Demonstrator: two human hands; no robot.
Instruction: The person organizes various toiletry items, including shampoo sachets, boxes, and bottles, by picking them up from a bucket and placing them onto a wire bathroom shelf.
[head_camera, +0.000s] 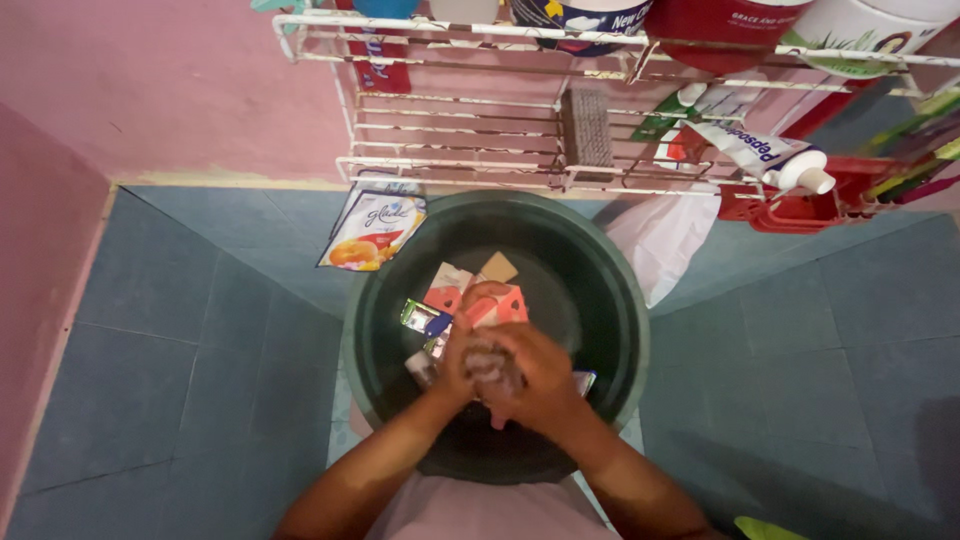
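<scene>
A: Nearest: both hands over the dark green basin (610, 300), near its front rim. Left hand (458, 362) and right hand (535, 375) are cupped together around something small and pale (492, 368). Can't tell what, fingers cover it.

B: Why over the basin?

A: My read: drips or scraps land inside. Small packets (448, 290) lie on the basin floor, just beyond the hands.

B: Further out?

A: Sachet (372, 232) on the blue tiled floor, left of the basin's far rim. White wire rack (450, 130) on the pink wall behind the basin, with a brush (587, 128) and a toothpaste tube (760, 155).
</scene>
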